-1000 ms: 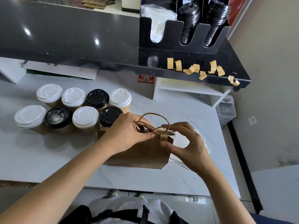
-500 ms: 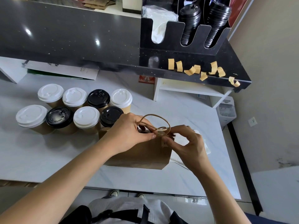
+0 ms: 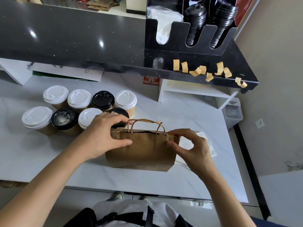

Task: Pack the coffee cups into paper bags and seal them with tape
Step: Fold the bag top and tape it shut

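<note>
Partly, left hand (image 3: 105, 136) hides black-lidded cup (image 3: 119, 114); bag (image 3: 141, 149) contents unseen

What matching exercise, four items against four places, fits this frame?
Items:
1. paper bag
2. tape strips
3. black lid stacks
4. lidded cups

Places:
A. in the slotted holder on the dark shelf
B. grouped on the white counter, left of the bag
C. stuck along the dark shelf's front edge
D. between the left hand and right hand

Pairs: 1-D, 2-C, 3-A, 4-B
</note>
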Available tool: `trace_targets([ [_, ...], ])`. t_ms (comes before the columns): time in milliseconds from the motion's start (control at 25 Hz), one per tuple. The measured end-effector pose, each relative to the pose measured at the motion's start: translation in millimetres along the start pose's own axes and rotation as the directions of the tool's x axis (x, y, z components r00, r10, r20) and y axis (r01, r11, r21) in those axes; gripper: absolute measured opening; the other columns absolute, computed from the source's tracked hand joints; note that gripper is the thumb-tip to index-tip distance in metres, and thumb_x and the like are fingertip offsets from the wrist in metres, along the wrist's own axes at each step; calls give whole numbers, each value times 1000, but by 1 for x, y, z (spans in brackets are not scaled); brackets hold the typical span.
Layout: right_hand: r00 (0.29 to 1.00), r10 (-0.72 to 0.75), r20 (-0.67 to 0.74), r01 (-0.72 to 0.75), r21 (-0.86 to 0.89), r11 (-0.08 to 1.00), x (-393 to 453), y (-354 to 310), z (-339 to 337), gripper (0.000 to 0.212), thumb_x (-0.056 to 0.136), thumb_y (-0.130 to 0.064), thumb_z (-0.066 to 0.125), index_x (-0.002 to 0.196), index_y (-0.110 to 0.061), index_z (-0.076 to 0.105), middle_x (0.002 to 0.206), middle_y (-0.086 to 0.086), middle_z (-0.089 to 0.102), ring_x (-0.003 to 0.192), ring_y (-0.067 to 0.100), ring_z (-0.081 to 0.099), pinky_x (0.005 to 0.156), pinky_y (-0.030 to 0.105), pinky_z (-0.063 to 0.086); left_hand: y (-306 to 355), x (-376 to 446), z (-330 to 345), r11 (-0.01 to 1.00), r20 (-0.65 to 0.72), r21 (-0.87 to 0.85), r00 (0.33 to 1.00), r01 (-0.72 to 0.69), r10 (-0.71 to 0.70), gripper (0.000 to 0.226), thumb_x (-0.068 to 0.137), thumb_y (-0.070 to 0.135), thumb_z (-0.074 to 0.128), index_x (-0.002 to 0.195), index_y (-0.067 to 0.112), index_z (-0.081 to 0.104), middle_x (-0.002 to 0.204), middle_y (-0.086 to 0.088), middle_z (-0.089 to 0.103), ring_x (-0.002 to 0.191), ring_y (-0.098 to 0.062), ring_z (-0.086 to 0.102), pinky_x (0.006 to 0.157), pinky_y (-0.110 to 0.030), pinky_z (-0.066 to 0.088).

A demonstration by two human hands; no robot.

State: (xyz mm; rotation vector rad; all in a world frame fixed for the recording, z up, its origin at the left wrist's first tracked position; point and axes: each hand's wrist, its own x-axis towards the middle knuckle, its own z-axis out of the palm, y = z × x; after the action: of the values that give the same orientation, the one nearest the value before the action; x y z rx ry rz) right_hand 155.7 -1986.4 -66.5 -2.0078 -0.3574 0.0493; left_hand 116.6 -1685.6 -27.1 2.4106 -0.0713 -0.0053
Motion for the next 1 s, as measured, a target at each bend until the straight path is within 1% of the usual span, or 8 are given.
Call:
trace_targets([
  [80, 1000, 14, -5, -14, 8, 1000, -1, 1, 1, 22, 81, -20, 86, 101, -28, 78, 100, -15, 74, 107, 6, 63, 88, 6, 37, -11, -11, -2, 995, -24, -87, 999, 43, -45, 47, 72, 32, 91, 105, 52, 65, 111, 26, 65, 109, 3, 57, 93, -11, 41],
  [160, 1000, 24, -18, -23, 25, 999, -2, 2, 2, 21, 81, -20, 86, 100, -26, 79, 99, -13, 75, 104, 4, 64, 87, 6, 38, -17, -18, 1, 978, -58, -202, 996, 56, -69, 41, 75, 22, 89, 102, 47, 70, 109, 20, 70, 107, -1, 63, 94, -14, 45],
  [280, 1000, 20, -22, -19, 37, 999, -2, 0, 3, 21, 81, -18, 86, 99, -26, 79, 99, -13, 75, 104, 1, 62, 86, 6, 39, -17, -23, 9, 959, -115, -279, 990, 43, -78, 36, 77, 14, 87, 101, 38, 75, 109, 21, 73, 110, 0, 65, 100, -15, 44],
  [400, 1000, 18, -12, -18, 29, 999, -3, -2, 3, 22, 82, -19, 85, 101, -28, 78, 103, -15, 75, 106, -1, 61, 87, 5, 38, -19, -24, 11, 955, -113, -290, 988, 64, -101, 35, 78, 16, 87, 102, 40, 75, 107, 21, 73, 108, 0, 65, 94, -10, 43],
  [640, 999, 30, -23, -29, 40, 999, -6, -1, 5, 24, 81, -30, 83, 105, -31, 77, 103, -22, 73, 107, -4, 61, 88, 4, 38, -24, -26, 13, 949, -96, -297, 986, 103, -136, 34, 78, 24, 87, 104, 42, 74, 103, 15, 75, 101, -5, 67, 88, -12, 47],
  [760, 998, 67, -11, -67, 53, 996, -9, 5, 7, 40, 81, -30, 84, 118, -37, 70, 116, -29, 69, 115, -6, 59, 93, 6, 40, -26, -28, 18, 947, -131, -315, 985, 62, -108, 44, 76, 27, 86, 115, 38, 70, 117, 19, 71, 115, -2, 63, 99, -15, 45],
  [880, 998, 69, 15, -69, 65, 995, -18, 19, 12, 64, 81, -33, 84, 139, -35, 57, 132, -21, 63, 129, 9, 56, 103, 22, 44, -34, -38, 28, 936, -148, -337, 976, 101, -159, 69, 70, 35, 87, 132, 42, 58, 128, 22, 63, 126, -2, 56, 102, -14, 42],
  [1000, 994, 100, 47, -104, 84, 991, -33, 36, 20, 85, 78, -34, 86, 151, -31, 43, 140, -20, 56, 135, 12, 53, 107, 26, 47, -44, -52, 45, 902, -142, -401, 962, 158, -232, 90, 69, 20, 92, 143, 45, 46, 138, 17, 58, 128, -7, 56, 103, -24, 49],
])
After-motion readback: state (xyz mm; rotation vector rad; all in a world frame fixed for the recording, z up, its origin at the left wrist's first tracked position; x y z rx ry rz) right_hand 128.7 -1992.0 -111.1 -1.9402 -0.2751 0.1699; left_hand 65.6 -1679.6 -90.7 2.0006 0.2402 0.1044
